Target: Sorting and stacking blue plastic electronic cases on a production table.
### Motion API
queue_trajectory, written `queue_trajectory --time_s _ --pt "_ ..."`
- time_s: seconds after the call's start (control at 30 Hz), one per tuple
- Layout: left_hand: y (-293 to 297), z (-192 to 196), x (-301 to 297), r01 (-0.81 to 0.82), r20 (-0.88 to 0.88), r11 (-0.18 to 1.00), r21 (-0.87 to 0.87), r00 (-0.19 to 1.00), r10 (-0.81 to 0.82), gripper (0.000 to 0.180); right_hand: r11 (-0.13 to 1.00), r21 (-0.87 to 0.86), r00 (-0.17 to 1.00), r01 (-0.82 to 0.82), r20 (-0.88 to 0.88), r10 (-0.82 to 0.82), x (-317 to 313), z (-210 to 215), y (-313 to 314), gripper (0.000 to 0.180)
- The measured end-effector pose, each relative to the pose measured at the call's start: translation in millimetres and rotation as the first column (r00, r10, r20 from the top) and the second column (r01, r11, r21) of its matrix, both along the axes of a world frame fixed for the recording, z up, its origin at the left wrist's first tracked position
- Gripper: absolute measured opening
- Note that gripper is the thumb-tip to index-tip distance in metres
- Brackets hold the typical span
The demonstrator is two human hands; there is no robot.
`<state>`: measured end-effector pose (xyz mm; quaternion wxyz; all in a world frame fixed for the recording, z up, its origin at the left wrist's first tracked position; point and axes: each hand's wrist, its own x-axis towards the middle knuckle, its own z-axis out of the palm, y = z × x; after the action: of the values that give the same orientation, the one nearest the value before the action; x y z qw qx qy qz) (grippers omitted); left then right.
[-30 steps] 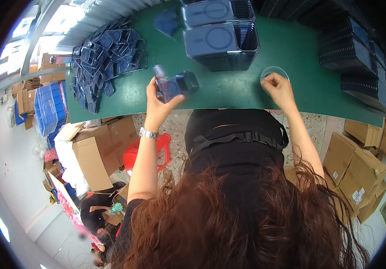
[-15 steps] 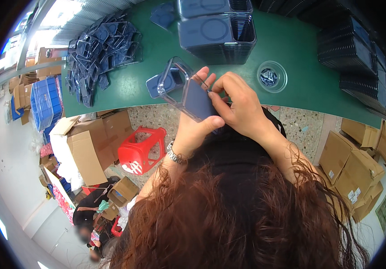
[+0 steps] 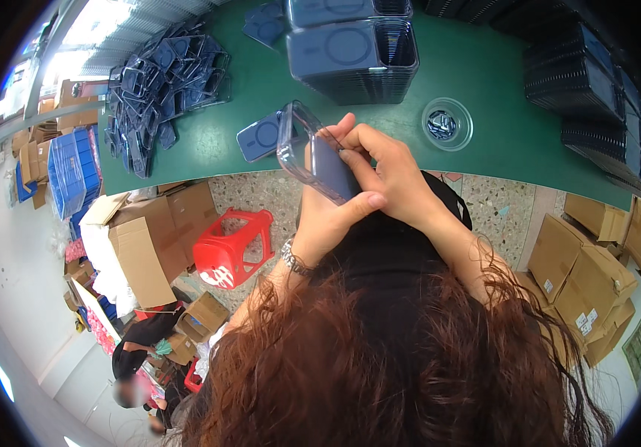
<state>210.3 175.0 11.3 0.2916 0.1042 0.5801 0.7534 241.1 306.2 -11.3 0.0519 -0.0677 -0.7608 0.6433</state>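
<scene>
A clear phone case with a dark blue back (image 3: 332, 171) is tilted in my left hand (image 3: 328, 223), whose fingers wrap round it from below with the thumb along its near edge. My right hand (image 3: 396, 177) pinches at the right side of this case, thumb and forefinger pressed together. Whatever lies between those fingertips is too small and hidden to make out. Another phone case (image 3: 259, 138) with a ring on its back lies on the table just left of the held one. A round clear dish (image 3: 467, 125) of small dark shiny pieces (image 3: 442, 127) stands right of my hands.
On the green table (image 3: 492, 71), a neat stack of cases (image 3: 354, 63) stands ahead and a loose heap of cases (image 3: 168, 86) lies left. More stacks (image 3: 578, 86) line the right. A red stool (image 3: 223, 253) and cardboard boxes (image 3: 141, 246) stand below left; a person (image 3: 138, 354) bends beyond.
The held case has turned slightly more edge-on, and both hands have shifted a little. My right fingers still pinch at its side. The person at lower left has moved.
</scene>
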Motion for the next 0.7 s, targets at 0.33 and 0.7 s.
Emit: queue_trajectory --time_s 0.33,0.7 --pt "-97 -73 -91 -0.371 -0.530 0.447 -0.814 0.790 -0.309 0.090 0.995 0.095 0.971 0.027 0.234 -0.048 10 -44 44 0.041" --pt "-109 -124 -141 -0.349 -0.339 0.175 -0.921 0.494 -0.800 0.094 0.969 0.233 0.914 0.078 0.372 -0.163 20 -76 34 0.034"
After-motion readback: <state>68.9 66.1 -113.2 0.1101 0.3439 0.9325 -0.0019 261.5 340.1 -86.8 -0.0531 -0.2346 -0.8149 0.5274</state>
